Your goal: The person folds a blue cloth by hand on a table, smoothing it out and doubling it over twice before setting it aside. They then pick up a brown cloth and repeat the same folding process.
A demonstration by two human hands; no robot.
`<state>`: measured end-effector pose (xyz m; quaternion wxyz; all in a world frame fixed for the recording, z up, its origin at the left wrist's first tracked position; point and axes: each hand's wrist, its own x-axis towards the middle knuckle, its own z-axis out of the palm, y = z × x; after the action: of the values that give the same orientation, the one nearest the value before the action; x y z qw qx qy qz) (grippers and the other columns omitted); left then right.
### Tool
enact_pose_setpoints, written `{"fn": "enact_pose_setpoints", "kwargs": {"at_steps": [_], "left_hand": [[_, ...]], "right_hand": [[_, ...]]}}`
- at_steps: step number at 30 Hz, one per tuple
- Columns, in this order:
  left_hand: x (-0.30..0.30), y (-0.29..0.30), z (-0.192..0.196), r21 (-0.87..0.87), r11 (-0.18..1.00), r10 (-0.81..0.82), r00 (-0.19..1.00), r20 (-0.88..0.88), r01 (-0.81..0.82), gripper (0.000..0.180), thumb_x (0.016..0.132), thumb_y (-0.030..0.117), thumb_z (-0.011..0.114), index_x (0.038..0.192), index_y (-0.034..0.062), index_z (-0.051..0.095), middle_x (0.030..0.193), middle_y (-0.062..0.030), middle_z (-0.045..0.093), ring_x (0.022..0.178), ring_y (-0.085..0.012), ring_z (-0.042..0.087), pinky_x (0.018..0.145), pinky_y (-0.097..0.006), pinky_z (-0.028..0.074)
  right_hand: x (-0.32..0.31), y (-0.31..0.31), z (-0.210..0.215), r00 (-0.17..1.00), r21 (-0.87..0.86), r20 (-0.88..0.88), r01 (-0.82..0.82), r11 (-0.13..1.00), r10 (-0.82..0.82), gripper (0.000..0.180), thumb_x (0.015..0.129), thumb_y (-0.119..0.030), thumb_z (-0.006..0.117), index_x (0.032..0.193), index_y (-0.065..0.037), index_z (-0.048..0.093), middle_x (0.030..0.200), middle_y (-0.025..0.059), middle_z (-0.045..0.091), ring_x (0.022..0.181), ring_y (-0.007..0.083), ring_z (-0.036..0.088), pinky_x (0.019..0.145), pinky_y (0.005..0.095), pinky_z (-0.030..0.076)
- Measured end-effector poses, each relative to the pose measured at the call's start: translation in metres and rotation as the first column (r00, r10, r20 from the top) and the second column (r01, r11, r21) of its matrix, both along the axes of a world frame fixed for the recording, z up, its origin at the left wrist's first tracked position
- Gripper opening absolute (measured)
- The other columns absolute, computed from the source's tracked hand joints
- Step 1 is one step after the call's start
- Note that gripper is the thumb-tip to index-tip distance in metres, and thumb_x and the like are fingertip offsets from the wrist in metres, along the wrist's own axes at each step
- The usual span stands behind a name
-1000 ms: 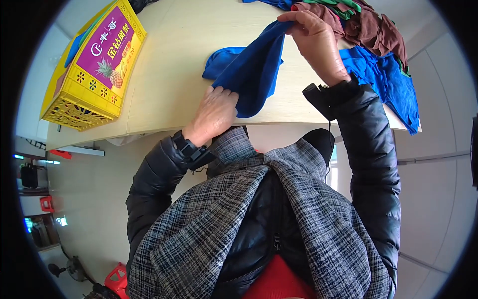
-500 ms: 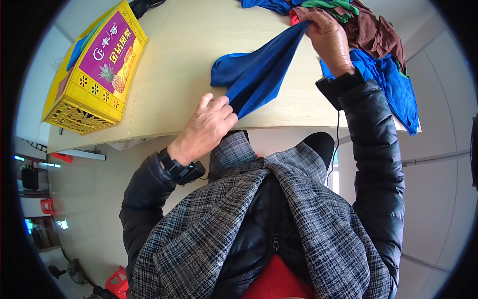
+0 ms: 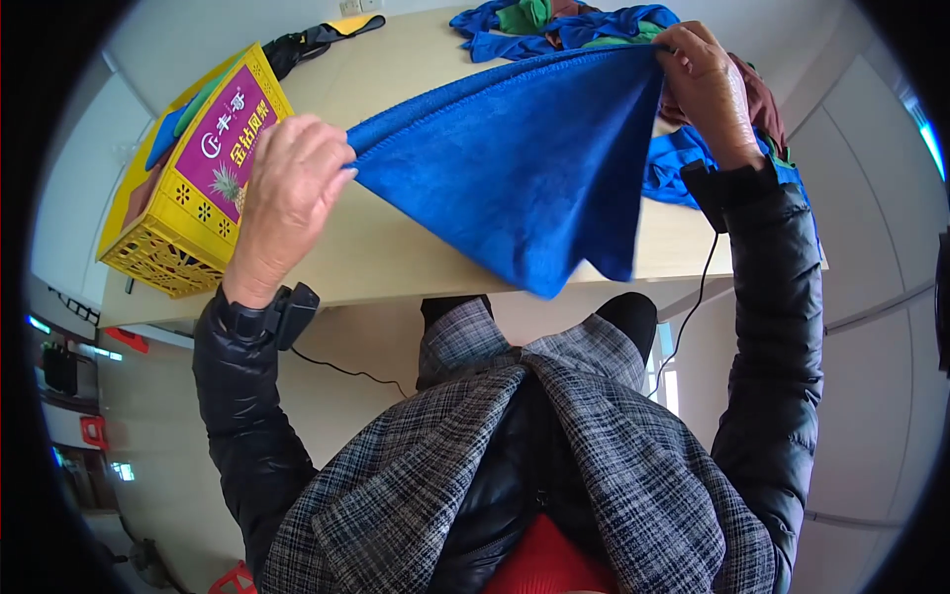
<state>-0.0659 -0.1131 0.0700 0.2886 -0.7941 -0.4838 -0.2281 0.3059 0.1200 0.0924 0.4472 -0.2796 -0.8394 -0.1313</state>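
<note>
Pinching corners, left hand [image 3: 287, 193] and right hand [image 3: 705, 84] stretch blue cloth [image 3: 524, 168] (above table [image 3: 396, 247])

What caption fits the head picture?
Left hand and right hand hold a blue cloth stretched above a table.

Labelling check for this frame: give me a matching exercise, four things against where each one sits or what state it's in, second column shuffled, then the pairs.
Things:
1. blue cloth
2. yellow crate
3. pile of cloths
4. black cable

Places or states:
A. heaped at the table's far edge
B. hanging below the right wrist
C. stretched in the air between left hand and right hand
D. standing on the table's left end

Pairs: 1-C, 2-D, 3-A, 4-B
</note>
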Motion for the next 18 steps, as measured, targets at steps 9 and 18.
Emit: {"fn": "enact_pose_setpoints", "kwargs": {"at_steps": [9,18], "left_hand": [[0.006,0.011,0.038,0.162,0.981,0.117,0.993,-0.028,-0.111,0.017,0.083,0.001,0.070,0.098,0.0030,0.061,0.103,-0.0105,0.061,0.109,-0.0306,0.056,0.098,-0.043,0.041],[-0.013,0.031,0.045,0.090,0.988,0.143,0.962,-0.233,-0.126,0.020,0.087,0.001,0.065,0.105,0.0037,0.058,0.104,-0.0122,0.059,0.106,-0.0319,0.055,0.096,-0.044,0.042]], "right_hand": [[0.034,-0.008,0.018,0.979,-0.276,-0.088,-0.203,0.939,0.186,0.017,0.098,-0.014,0.066,0.113,-0.008,0.069,0.093,0.0027,0.069,0.088,0.0121,0.067,0.081,0.0249,0.054],[0.031,-0.021,0.018,0.989,-0.254,-0.068,-0.142,0.957,0.129,0.017,0.098,-0.015,0.067,0.113,-0.007,0.069,0.092,0.0023,0.069,0.088,0.0099,0.066,0.083,0.0221,0.053]]}}
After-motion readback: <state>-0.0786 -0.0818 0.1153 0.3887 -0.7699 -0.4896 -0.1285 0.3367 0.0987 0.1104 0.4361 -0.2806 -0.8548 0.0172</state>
